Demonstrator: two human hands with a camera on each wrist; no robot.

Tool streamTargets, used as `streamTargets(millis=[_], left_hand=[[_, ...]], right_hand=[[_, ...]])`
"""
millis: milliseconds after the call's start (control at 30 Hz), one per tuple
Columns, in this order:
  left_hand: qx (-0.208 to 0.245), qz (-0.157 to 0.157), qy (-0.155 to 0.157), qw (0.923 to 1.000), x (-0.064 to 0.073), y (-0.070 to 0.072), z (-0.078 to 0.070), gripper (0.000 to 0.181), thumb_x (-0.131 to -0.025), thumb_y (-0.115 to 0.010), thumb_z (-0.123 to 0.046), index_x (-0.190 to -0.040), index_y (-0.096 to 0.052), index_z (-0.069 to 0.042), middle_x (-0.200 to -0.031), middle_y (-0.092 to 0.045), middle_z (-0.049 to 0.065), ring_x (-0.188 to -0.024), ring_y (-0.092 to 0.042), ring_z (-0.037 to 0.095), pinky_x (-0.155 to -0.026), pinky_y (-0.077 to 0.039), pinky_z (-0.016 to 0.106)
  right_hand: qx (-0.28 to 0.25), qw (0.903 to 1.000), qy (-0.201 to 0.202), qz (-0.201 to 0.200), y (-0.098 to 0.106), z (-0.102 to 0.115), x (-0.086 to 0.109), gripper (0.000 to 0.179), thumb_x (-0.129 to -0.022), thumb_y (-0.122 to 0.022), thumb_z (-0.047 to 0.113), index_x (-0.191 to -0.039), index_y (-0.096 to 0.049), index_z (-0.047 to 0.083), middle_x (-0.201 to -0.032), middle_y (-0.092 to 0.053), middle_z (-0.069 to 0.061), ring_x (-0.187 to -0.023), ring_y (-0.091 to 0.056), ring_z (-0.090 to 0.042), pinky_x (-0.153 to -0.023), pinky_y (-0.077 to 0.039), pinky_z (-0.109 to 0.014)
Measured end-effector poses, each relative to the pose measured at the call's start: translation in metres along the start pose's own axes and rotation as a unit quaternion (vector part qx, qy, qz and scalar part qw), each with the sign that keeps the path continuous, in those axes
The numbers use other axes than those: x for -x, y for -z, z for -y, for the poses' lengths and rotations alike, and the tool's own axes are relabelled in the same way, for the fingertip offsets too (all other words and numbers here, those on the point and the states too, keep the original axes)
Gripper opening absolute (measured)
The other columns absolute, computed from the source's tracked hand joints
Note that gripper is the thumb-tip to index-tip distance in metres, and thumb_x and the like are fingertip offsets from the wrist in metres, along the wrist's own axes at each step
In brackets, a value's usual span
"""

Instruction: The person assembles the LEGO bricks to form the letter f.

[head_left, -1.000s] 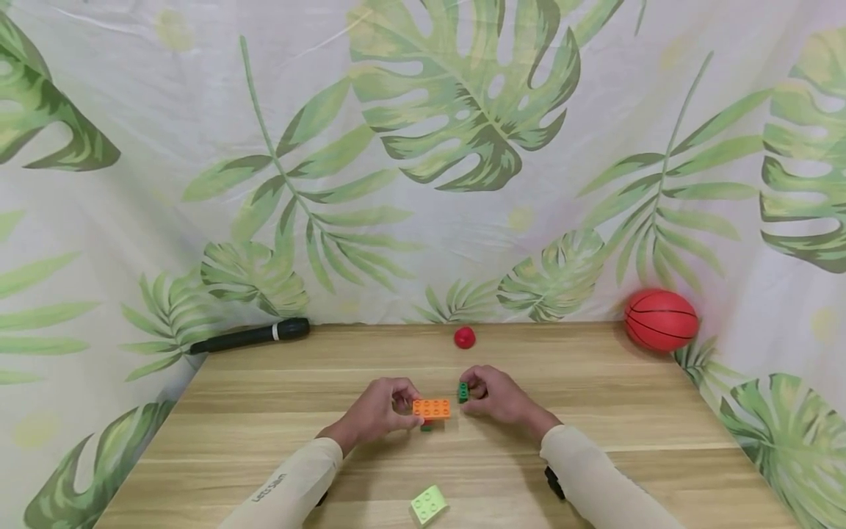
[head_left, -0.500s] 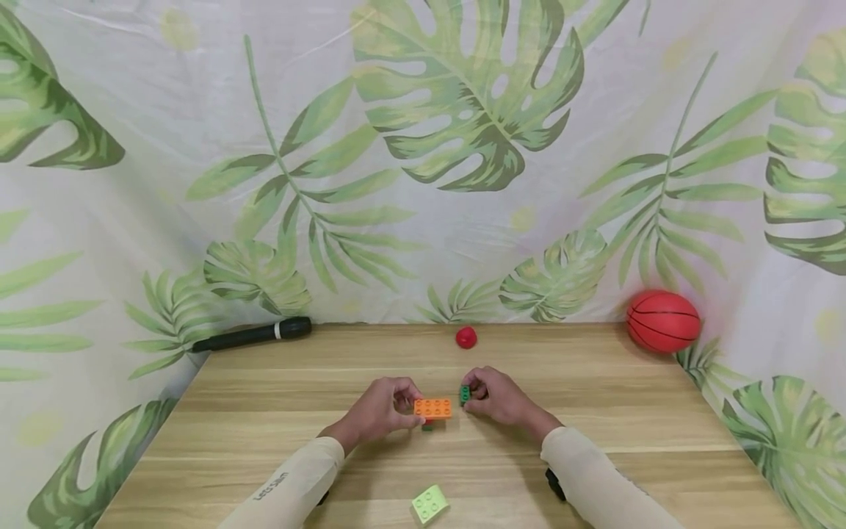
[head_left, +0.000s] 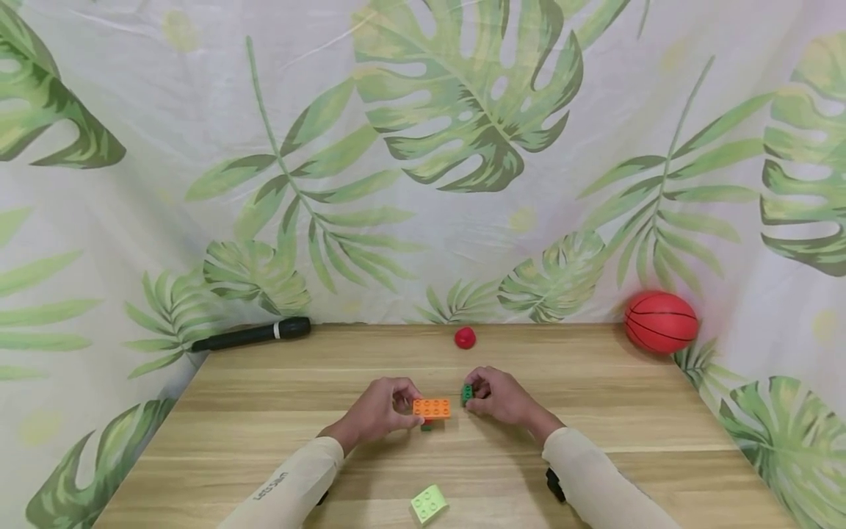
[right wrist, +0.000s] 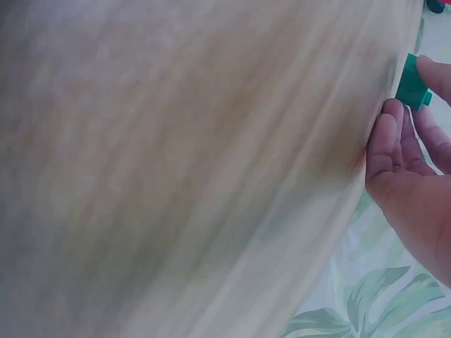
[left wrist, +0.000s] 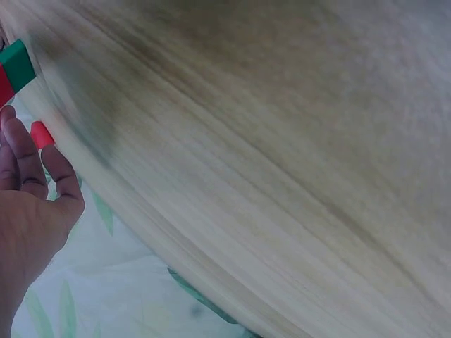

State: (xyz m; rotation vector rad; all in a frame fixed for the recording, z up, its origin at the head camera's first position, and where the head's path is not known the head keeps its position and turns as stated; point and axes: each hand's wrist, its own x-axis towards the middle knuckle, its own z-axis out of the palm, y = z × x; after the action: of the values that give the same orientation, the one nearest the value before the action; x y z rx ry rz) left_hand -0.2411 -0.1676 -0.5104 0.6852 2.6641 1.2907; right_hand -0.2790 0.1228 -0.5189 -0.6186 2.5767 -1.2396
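Near the middle of the table, my left hand (head_left: pixel 388 405) pinches an orange toy building brick (head_left: pixel 432 408) by its left end, studs upward. Beneath the orange brick, a red brick (left wrist: pixel 4 86) and a green brick (left wrist: pixel 19 65) are stacked; the head view shows only slivers of them. A short way to the right, my right hand (head_left: pixel 500 397) pinches a small green brick (head_left: pixel 467 394) between thumb and fingers. The right wrist view also has this green brick (right wrist: pixel 412 83) in the fingertips. A gap separates the two hands' bricks. Nearer the front lies a light green brick (head_left: pixel 429 505) with a curved side.
The wooden table (head_left: pixel 264 470) meets a leaf-patterned cloth (head_left: pixel 463 220) at the back. Along that far edge are a black microphone-shaped object (head_left: pixel 251 336) at left, a small red rounded object (head_left: pixel 465 338) in the middle and a red basketball-patterned ball (head_left: pixel 661 322) at right.
The small green brick in my right hand has shifted slightly right, away from the orange brick, and its tilt has changed a little. My left hand stays in place with its bricks.
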Motion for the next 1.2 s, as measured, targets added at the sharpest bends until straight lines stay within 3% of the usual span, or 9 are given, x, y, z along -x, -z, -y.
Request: streamTargets(millis=[133,400,600,800,1200], left_hand=[[-0.001,-0.001,-0.004,1.0,-0.001,0.0,0.001,0.021,-0.086,-0.09,-0.013,-0.099,-0.074,-0.012,-0.091,-0.07,0.0,-0.085,-0.06,0.016,-0.072,-0.048,0.02],[0.01,-0.001,-0.008,0.9999,-0.001,0.0,0.0,0.022,-0.085,-0.09,-0.012,-0.098,-0.073,-0.01,-0.091,-0.07,0.004,-0.085,-0.06,0.021,-0.071,-0.047,0.02],[0.005,-0.004,-0.011,0.9999,-0.001,-0.001,0.002,0.021,-0.085,-0.09,-0.013,-0.098,-0.073,-0.011,-0.091,-0.071,0.003,-0.084,-0.062,0.02,-0.072,-0.049,0.02],[0.003,-0.002,-0.018,0.9998,-0.001,0.0,0.003,0.022,-0.085,-0.09,-0.011,-0.097,-0.072,-0.009,-0.091,-0.07,0.003,-0.084,-0.06,0.018,-0.072,-0.048,0.021],[0.007,-0.002,-0.017,0.9998,0.0,-0.001,0.003,0.02,-0.086,-0.089,-0.011,-0.097,-0.072,-0.011,-0.091,-0.07,0.0,-0.084,-0.059,0.013,-0.073,-0.049,0.02]], right_hand=[[-0.011,0.9999,-0.003,-0.006,0.0,0.003,0.001,0.025,-0.094,-0.082,0.007,-0.115,-0.068,0.005,-0.103,-0.073,-0.007,-0.093,-0.068,-0.015,-0.075,-0.056,-0.025],[-0.027,0.998,0.045,-0.035,-0.002,0.027,-0.001,0.029,-0.098,-0.08,0.016,-0.123,-0.069,0.007,-0.12,-0.073,-0.01,-0.104,-0.072,-0.019,-0.088,-0.06,-0.029],[-0.043,0.9947,0.091,-0.021,-0.009,0.056,0.001,0.033,-0.099,-0.079,0.019,-0.126,-0.067,0.005,-0.121,-0.073,-0.012,-0.103,-0.068,-0.019,-0.087,-0.057,-0.03],[-0.03,0.9944,0.102,-0.006,-0.021,0.069,0.0,0.027,-0.097,-0.08,0.019,-0.121,-0.07,0.011,-0.118,-0.074,-0.004,-0.104,-0.067,-0.019,-0.085,-0.055,-0.026],[0.03,0.9949,0.096,0.008,-0.032,0.065,0.001,0.031,-0.096,-0.083,0.018,-0.124,-0.073,0.009,-0.124,-0.077,-0.006,-0.119,-0.072,-0.03,-0.099,-0.06,-0.051]])
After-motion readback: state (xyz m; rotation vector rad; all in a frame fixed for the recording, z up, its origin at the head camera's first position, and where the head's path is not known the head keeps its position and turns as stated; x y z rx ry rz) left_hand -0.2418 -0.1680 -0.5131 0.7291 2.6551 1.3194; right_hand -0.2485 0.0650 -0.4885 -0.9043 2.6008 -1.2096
